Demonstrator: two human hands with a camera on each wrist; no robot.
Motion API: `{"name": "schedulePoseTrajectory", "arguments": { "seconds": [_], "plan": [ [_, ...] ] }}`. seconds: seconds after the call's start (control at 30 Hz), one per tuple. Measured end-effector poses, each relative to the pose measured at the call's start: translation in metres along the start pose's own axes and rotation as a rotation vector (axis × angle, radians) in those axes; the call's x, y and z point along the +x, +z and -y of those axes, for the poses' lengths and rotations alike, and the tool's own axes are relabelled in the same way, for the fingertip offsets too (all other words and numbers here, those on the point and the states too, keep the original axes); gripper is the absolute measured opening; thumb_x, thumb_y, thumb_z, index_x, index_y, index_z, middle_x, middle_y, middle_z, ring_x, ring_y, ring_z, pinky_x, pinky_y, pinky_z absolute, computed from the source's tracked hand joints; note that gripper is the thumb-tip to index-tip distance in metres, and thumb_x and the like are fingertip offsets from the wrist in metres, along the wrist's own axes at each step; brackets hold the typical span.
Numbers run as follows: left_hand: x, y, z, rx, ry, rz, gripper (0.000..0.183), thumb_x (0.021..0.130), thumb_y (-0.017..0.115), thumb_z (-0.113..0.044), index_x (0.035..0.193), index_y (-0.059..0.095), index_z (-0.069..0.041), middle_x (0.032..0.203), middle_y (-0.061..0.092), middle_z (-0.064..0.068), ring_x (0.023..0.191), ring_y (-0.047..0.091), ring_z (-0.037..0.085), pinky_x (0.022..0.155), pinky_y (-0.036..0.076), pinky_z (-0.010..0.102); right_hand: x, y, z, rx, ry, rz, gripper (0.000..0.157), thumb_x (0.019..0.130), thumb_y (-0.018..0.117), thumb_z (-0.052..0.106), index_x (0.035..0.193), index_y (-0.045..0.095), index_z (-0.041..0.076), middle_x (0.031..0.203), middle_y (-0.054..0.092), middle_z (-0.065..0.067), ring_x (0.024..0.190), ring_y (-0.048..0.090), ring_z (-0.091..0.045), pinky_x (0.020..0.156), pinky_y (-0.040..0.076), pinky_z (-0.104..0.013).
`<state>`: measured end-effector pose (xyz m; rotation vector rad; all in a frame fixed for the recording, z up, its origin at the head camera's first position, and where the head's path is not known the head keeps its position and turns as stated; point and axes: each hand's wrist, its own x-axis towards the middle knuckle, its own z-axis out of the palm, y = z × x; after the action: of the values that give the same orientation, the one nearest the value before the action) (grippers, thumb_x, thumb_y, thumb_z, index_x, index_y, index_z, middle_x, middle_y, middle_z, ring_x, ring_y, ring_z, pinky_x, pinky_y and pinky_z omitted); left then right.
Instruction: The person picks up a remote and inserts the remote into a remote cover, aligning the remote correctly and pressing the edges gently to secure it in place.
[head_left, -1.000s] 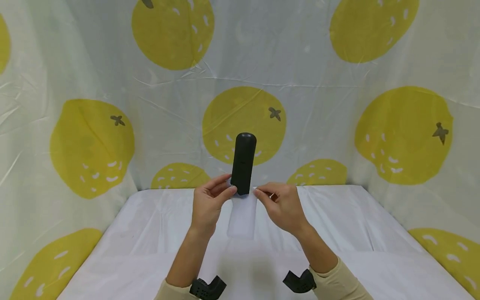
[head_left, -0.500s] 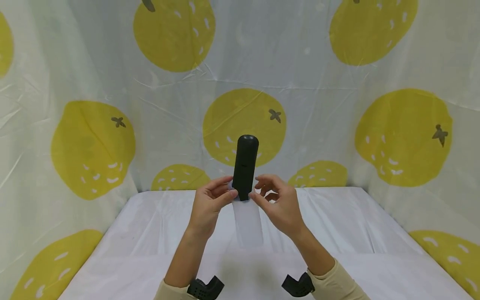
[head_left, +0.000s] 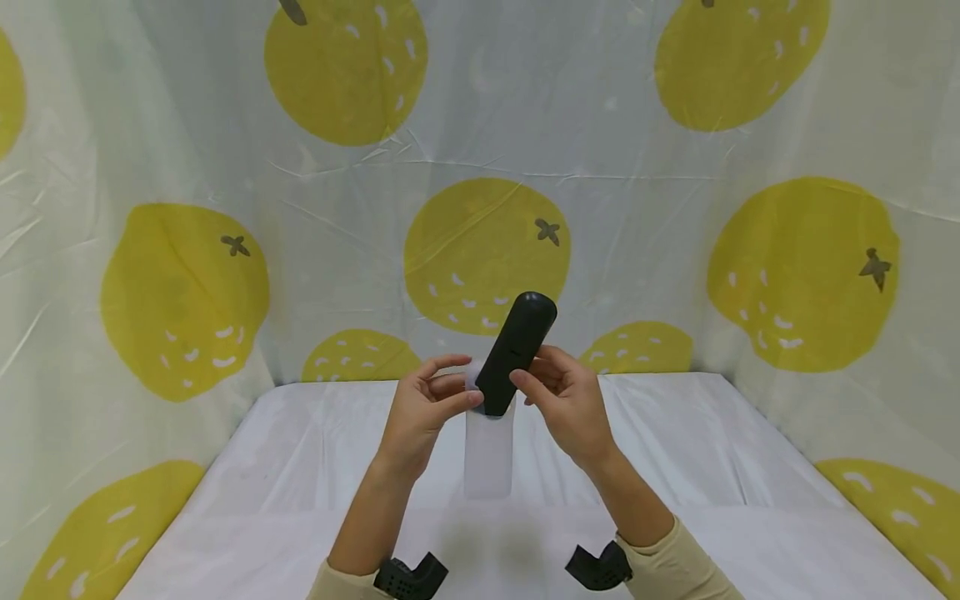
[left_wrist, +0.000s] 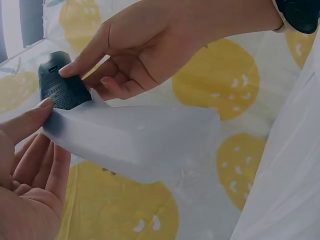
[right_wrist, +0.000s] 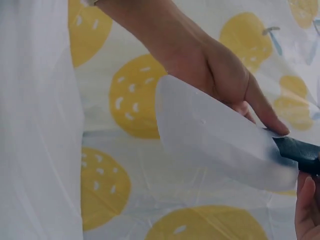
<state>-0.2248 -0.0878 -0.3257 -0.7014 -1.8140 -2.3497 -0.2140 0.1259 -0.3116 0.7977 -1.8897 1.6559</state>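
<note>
device [head_left: 517,354], black and round-ended, held above the white-covered table [head_left: 315,458], tilted with its top leaning toward your right. its lower end sits inside the mouth of a translucent white pouch [head_left: 489,462], where it shows darkly through the wall. your left hand [head_left: 423,404] pinches the pouch at the left side of its mouth, thumb in front and fingers behind, the thumb tip beside the device's lower end. your right hand [head_left: 567,408] grips the device, thumb on its near face and fingers behind. in the head view the pouch hangs nearly upright before the middle of the table's far edge, and the device rises past that edge. small print on the device's face is too blurred to read. behind the table hangs a pale curtain [head_left: 630,233] patterned with yellow fruit.
</note>
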Motion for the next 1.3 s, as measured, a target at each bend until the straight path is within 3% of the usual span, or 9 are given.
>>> {"name": "schedulePoseTrajectory", "arguments": {
  "seconds": [0.17, 0.3, 0.53, 0.97, 1.07, 1.3],
  "plan": [
    [0.000, 0.000, 0.003, -0.054, 0.000, -0.015, 0.026, 0.086, 0.078, 0.007, 0.110, 0.068, 0.004, 0.090, 0.075, 0.009, 0.084, 0.070, 0.020, 0.084, 0.058, 0.033, 0.001, -0.001, 0.000, 0.013, 0.022, 0.010, 0.029, 0.096, 0.074, 0.004, 0.125, 0.071, 0.005, 0.099, 0.077, -0.008, 0.074, 0.067, -0.032, 0.063, 0.055, -0.031],
    [0.000, 0.000, 0.004, -0.035, 0.004, -0.016, 0.013, 0.087, 0.077, 0.007, 0.100, 0.078, 0.004, 0.087, 0.074, 0.008, 0.080, 0.069, 0.019, 0.082, 0.058, 0.034, 0.002, -0.003, -0.001, 0.009, 0.053, 0.029, 0.029, 0.097, 0.074, 0.006, 0.126, 0.072, 0.005, 0.097, 0.077, -0.008, 0.075, 0.066, -0.037, 0.062, 0.054, -0.032],
    [0.000, -0.002, 0.004, 0.027, 0.018, 0.002, 0.024, 0.087, 0.079, 0.004, 0.107, 0.073, 0.016, 0.088, 0.075, 0.009, 0.085, 0.069, 0.023, 0.083, 0.057, 0.038, 0.003, -0.006, -0.002, -0.042, 0.064, 0.091, 0.027, 0.097, 0.074, 0.009, 0.124, 0.074, 0.006, 0.090, 0.077, -0.003, 0.074, 0.068, -0.030, 0.062, 0.055, -0.032],
    [0.001, 0.000, 0.004, 0.057, 0.016, -0.011, 0.026, 0.083, 0.081, 0.008, 0.106, 0.072, 0.016, 0.090, 0.075, 0.010, 0.088, 0.071, 0.023, 0.083, 0.058, 0.035, 0.004, -0.009, -0.006, -0.074, 0.089, 0.235, 0.034, 0.097, 0.073, 0.007, 0.131, 0.071, 0.005, 0.097, 0.077, -0.004, 0.066, 0.063, -0.022, 0.055, 0.047, -0.029],
    [0.001, 0.000, 0.005, 0.044, 0.034, -0.011, 0.026, 0.084, 0.079, 0.008, 0.108, 0.071, 0.017, 0.091, 0.075, 0.010, 0.089, 0.071, 0.022, 0.083, 0.057, 0.034, 0.004, -0.008, -0.006, -0.089, 0.081, 0.234, 0.034, 0.097, 0.074, 0.010, 0.131, 0.071, 0.007, 0.098, 0.077, -0.003, 0.067, 0.064, -0.021, 0.057, 0.049, -0.029],
    [0.002, 0.004, 0.006, 0.004, 0.064, -0.068, 0.022, 0.086, 0.078, 0.007, 0.107, 0.072, 0.014, 0.092, 0.075, 0.011, 0.090, 0.071, 0.023, 0.083, 0.057, 0.035, 0.004, -0.011, -0.005, -0.157, 0.050, 0.159, 0.026, 0.093, 0.081, 0.014, 0.118, 0.075, 0.011, 0.097, 0.075, 0.002, 0.092, 0.071, -0.017, 0.070, 0.060, -0.034]
  ]
}}
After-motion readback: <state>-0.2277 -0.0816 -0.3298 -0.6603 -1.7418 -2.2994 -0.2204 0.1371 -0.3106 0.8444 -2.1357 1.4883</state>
